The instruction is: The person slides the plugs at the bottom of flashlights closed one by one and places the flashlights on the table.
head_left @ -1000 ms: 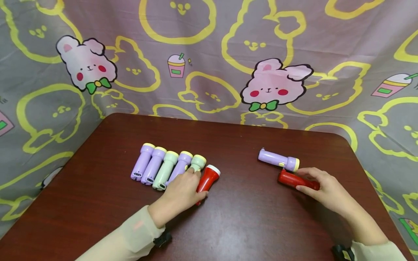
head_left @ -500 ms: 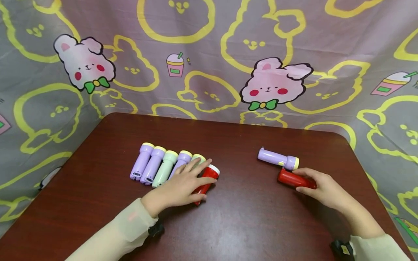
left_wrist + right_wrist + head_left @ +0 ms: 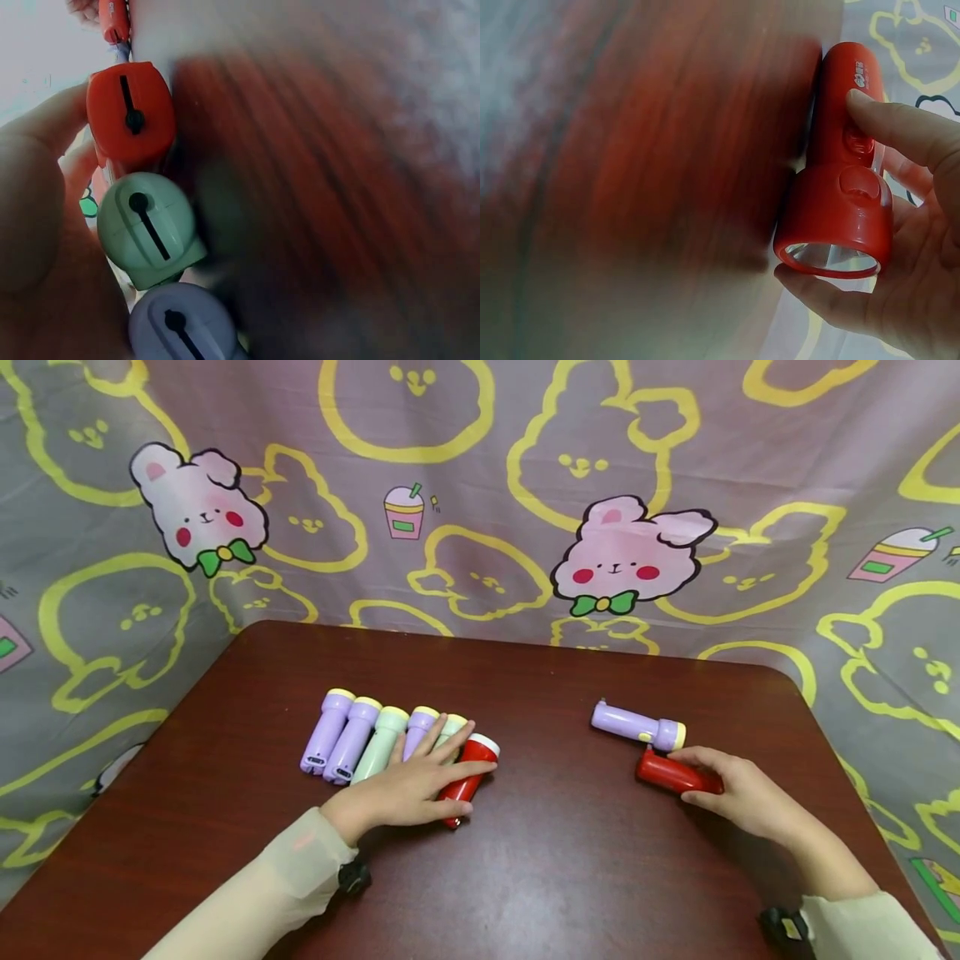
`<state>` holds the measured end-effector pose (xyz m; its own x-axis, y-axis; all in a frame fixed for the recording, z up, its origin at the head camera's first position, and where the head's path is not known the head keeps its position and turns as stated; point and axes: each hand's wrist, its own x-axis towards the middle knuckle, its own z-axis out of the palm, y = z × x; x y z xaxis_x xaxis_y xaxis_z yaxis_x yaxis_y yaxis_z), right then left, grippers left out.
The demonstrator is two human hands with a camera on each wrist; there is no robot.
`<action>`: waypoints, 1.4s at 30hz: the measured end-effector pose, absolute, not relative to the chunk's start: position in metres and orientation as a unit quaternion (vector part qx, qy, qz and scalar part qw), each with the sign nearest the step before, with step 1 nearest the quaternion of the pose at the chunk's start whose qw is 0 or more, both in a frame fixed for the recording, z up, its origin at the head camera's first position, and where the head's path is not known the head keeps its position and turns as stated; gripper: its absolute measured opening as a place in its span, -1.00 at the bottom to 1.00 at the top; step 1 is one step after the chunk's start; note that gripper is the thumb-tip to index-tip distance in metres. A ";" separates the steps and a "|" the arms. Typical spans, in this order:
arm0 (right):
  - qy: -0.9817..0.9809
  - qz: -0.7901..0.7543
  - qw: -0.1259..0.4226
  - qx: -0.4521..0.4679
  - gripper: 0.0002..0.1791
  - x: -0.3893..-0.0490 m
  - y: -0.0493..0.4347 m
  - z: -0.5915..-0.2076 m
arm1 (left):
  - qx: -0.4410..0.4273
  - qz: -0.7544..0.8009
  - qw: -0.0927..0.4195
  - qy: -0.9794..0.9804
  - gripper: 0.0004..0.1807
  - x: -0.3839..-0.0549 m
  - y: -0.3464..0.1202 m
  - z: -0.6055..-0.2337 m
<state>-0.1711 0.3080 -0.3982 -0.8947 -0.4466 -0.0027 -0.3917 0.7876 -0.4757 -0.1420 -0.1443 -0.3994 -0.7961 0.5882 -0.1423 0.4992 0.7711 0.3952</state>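
Observation:
My left hand lies with spread fingers over the right end of a row of flashlights. Its fingers rest across a red flashlight with a white rim, a pale green flashlight and a purple flashlight. In the left wrist view, the red tail cap sits beside the green one, sliders showing. On the right, my right hand grips another red flashlight between thumb and fingers, lens end toward the palm. Its tail is close to a purple flashlight lying crosswise.
Further left in the row lie two purple flashlights, the outer one at the end, then a green flashlight. All are on a dark brown table. A patterned curtain hangs along the table's back and sides.
My left hand has gone from curled fingers to spread fingers across the row's right end. The red flashlight under it has shifted slightly left, toward the green one. My right hand has barely moved.

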 end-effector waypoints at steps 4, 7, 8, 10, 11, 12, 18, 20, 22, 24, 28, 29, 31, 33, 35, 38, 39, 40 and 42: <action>0.942 -0.240 0.051 -0.230 -0.43 -0.171 0.308 -0.399 | 0.289 0.162 0.128 0.935 -0.33 -0.142 -0.144 -0.400; 0.942 -0.238 0.047 -0.231 -0.42 -0.170 0.308 -0.399 | 0.292 0.155 0.116 0.937 -0.33 -0.142 -0.144 -0.401; 0.943 -0.238 0.047 -0.230 -0.42 -0.170 0.308 -0.399 | 0.292 0.155 0.113 0.937 -0.32 -0.141 -0.145 -0.401; 0.943 -0.237 0.051 -0.227 -0.42 -0.169 0.308 -0.399 | 0.294 0.155 0.107 0.937 -0.32 -0.141 -0.144 -0.402; 0.943 -0.237 0.052 -0.226 -0.41 -0.168 0.308 -0.399 | 0.294 0.155 0.105 0.937 -0.32 -0.142 -0.144 -0.402; 0.944 -0.237 0.053 -0.225 -0.41 -0.168 0.308 -0.399 | 0.293 0.157 0.104 0.937 -0.32 -0.142 -0.144 -0.403; 0.942 -0.244 0.052 -0.225 -0.42 -0.165 0.308 -0.399 | 0.274 0.163 0.109 0.942 -0.31 -0.143 -0.142 -0.405; 0.941 -0.248 0.051 -0.227 -0.43 -0.165 0.308 -0.399 | 0.268 0.164 0.111 0.943 -0.31 -0.144 -0.142 -0.405; 0.940 -0.250 0.049 -0.228 -0.43 -0.165 0.308 -0.399 | 0.267 0.161 0.111 0.944 -0.31 -0.145 -0.142 -0.406; 0.939 -0.252 0.046 -0.230 -0.43 -0.165 0.307 -0.399 | 0.267 0.161 0.112 0.944 -0.31 -0.144 -0.142 -0.405; 0.939 -0.253 0.043 -0.228 -0.43 -0.166 0.307 -0.398 | 0.264 0.161 0.115 0.944 -0.31 -0.144 -0.142 -0.404; 0.939 -0.253 0.044 -0.227 -0.43 -0.166 0.307 -0.398 | 0.263 0.163 0.116 0.944 -0.31 -0.143 -0.142 -0.403; 0.939 -0.255 0.042 -0.227 -0.42 -0.166 0.306 -0.398 | 0.263 0.164 0.115 0.944 -0.31 -0.143 -0.142 -0.404; 0.938 -0.258 0.038 -0.230 -0.42 -0.166 0.306 -0.398 | 0.263 0.162 0.115 0.944 -0.31 -0.143 -0.142 -0.403; 0.936 -0.261 0.035 -0.232 -0.42 -0.166 0.306 -0.398 | 0.265 0.159 0.112 0.944 -0.31 -0.143 -0.142 -0.404; 0.936 -0.266 0.030 -0.230 -0.42 -0.166 0.305 -0.397 | 0.265 0.156 0.111 0.945 -0.31 -0.144 -0.143 -0.404; 0.936 -0.267 0.030 -0.229 -0.42 -0.166 0.305 -0.397 | 0.264 0.156 0.111 0.945 -0.30 -0.144 -0.143 -0.404; 0.936 -0.267 0.027 -0.227 -0.42 -0.166 0.304 -0.397 | 0.264 0.156 0.111 0.945 -0.30 -0.144 -0.143 -0.404; 0.936 -0.268 0.024 -0.227 -0.42 -0.166 0.304 -0.396 | 0.263 0.157 0.110 0.946 -0.29 -0.144 -0.143 -0.404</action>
<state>-0.1656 0.3038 -0.3957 -0.8956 -0.4380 0.0772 -0.4126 0.7534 -0.5121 -0.1440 -0.1430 -0.4044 -0.8379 0.5313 -0.1252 0.4623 0.8126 0.3550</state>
